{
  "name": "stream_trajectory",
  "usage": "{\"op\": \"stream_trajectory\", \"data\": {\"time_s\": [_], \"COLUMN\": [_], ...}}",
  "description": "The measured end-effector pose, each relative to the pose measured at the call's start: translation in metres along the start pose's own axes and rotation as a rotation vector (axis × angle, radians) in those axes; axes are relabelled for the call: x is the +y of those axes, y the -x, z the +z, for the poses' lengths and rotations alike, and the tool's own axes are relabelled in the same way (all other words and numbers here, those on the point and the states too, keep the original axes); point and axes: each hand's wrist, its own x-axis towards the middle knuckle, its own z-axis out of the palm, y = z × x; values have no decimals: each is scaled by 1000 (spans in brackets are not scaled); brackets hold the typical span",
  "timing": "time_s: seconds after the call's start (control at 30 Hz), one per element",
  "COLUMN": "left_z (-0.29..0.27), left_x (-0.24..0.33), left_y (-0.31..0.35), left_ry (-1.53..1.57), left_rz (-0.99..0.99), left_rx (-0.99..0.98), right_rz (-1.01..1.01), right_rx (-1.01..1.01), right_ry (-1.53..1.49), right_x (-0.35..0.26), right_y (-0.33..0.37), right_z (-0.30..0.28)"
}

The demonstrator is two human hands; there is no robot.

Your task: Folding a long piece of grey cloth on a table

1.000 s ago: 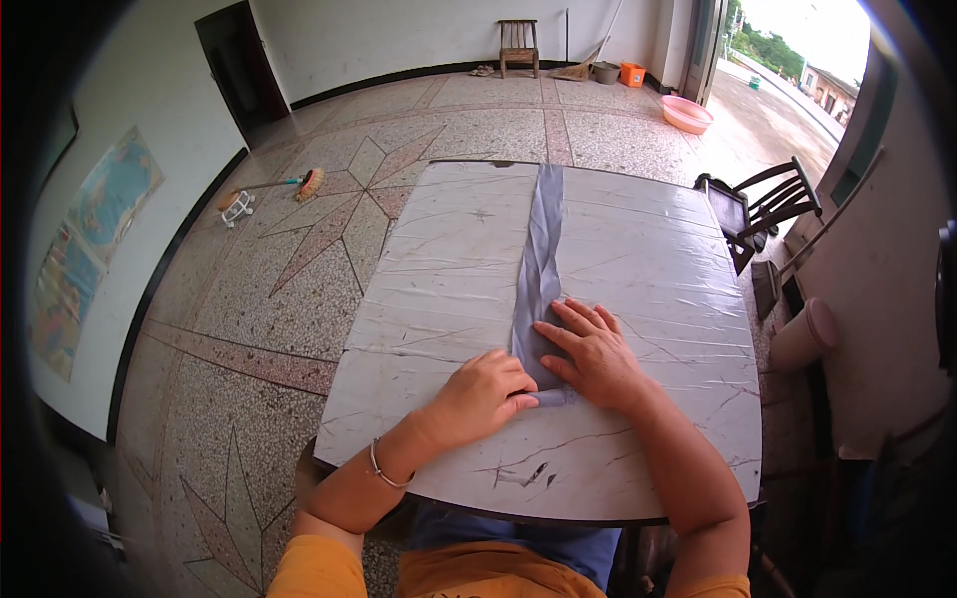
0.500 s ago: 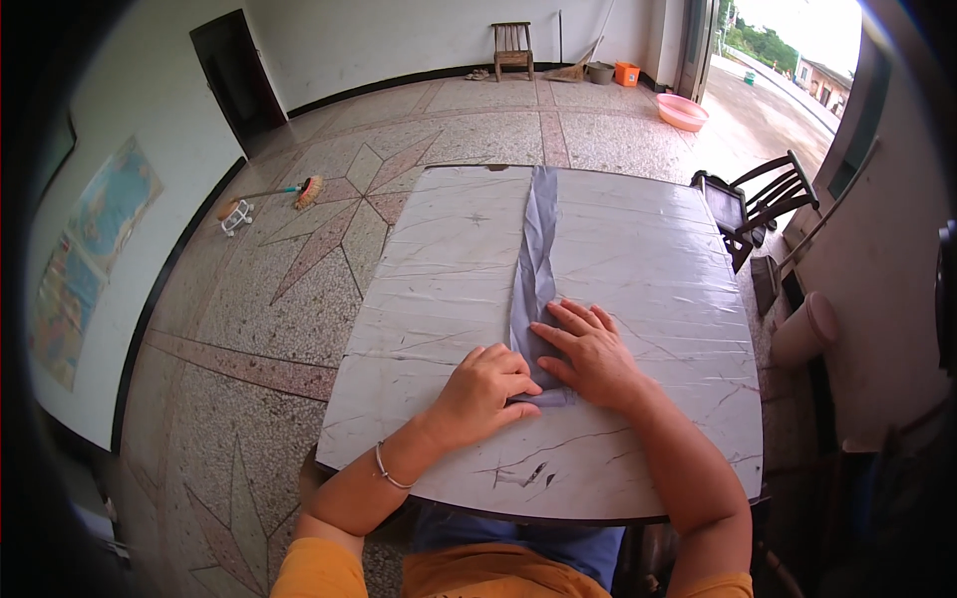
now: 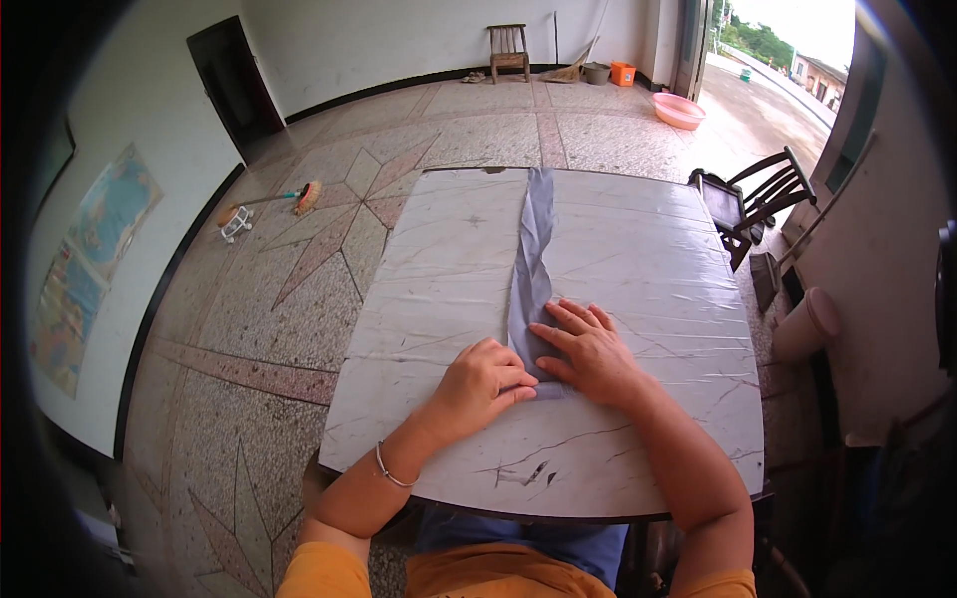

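In the head view, the left hand pinches the near end of a grey cloth strip between thumb and fingers, a narrow grip at that end's left corner. From the grip the strip runs away, creased, to the far edge of the white table; its near end is turned over just right of the pinch. Right of the grip, the right hand lies palm down, fingers spread, fingertips on the strip, grasping nothing. Well beyond the grip, to the right, stand a dark chair and a pink basin.
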Motion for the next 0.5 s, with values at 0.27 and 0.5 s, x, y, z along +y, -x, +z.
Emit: {"op": "stream_trajectory", "data": {"time_s": [0.27,0.5], "left_z": [-3,-6], "left_x": [16,3], "left_y": [-3,2], "left_ry": [-194,670], "left_rz": [70,-504], "left_rx": [-18,88], "right_rz": [4,-165], "right_rx": [9,254], "right_ry": [-14,-609], "right_x": [1,-12], "right_y": [1,-3], "right_z": [-1,-16]}}
